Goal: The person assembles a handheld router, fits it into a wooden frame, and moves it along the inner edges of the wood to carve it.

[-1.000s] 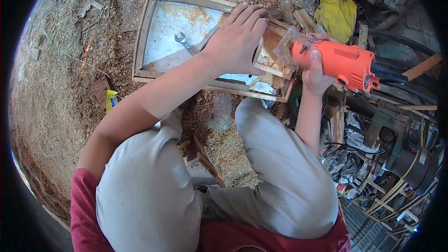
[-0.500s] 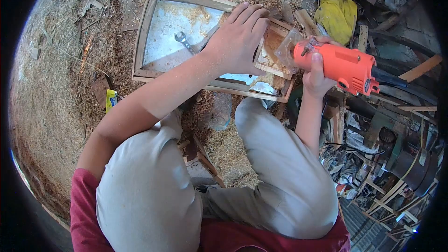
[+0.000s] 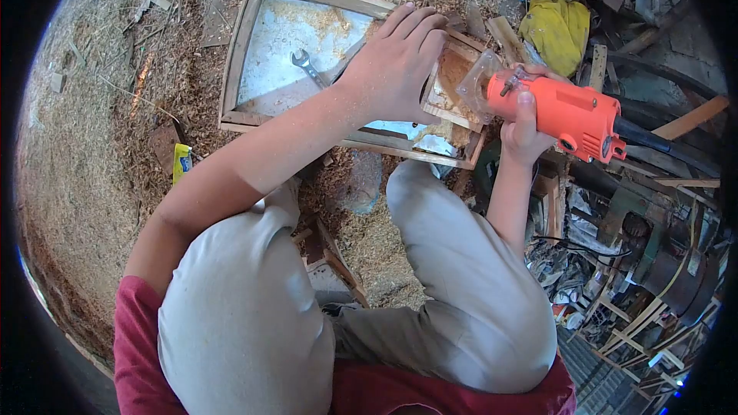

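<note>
My right hand [image 3: 526,119] wraps around an orange trim router [image 3: 555,111], thumb along its near side. The router lies almost level, and its clear plastic base [image 3: 478,84] faces the right end of a small wooden frame [image 3: 460,117]. Spread over that frame is my left hand [image 3: 396,61], its fingers over the far edge and its thumb on the near edge, holding it. The small frame rests in the right part of a wood-rimmed tray [image 3: 238,54] with a white bottom. Whether the router bit touches wood is hidden.
An open-end wrench [image 3: 307,67] lies in the tray, with sawdust around it. A yellow cloth [image 3: 555,29] is beyond the router. The black cord [image 3: 653,138] runs right toward piled scrap wood and machinery. Wood shavings [image 3: 100,146] cover the ground at left.
The router has shifted very slightly to the right and downward in view. My left hand keeps its place on the small wooden frame.
</note>
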`<state>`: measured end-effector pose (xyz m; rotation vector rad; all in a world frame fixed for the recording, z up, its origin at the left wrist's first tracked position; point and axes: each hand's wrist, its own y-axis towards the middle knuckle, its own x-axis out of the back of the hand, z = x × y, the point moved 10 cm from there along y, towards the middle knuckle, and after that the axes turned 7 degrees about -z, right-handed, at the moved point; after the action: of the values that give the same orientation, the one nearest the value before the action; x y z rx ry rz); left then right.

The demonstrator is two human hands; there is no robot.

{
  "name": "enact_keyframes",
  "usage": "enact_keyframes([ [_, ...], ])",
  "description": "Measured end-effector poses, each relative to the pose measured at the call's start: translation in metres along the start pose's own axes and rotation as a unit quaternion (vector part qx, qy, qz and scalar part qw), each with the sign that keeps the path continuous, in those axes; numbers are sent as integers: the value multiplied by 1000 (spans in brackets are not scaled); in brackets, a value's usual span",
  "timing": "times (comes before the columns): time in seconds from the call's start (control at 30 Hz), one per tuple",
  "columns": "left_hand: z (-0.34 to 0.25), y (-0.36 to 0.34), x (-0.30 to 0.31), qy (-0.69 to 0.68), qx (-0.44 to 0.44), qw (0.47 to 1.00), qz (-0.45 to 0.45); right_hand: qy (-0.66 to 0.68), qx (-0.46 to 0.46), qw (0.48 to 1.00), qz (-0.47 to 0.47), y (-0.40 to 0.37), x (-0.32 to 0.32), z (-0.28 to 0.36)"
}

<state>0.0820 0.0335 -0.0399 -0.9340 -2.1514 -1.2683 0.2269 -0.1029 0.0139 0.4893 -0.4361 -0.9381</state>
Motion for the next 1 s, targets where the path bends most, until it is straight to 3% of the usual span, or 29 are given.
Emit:
enact_keyframes([
  [1.0,-1,2,2,1,2,1000,10,-24,3,1000,-7,-6,1,11],
])
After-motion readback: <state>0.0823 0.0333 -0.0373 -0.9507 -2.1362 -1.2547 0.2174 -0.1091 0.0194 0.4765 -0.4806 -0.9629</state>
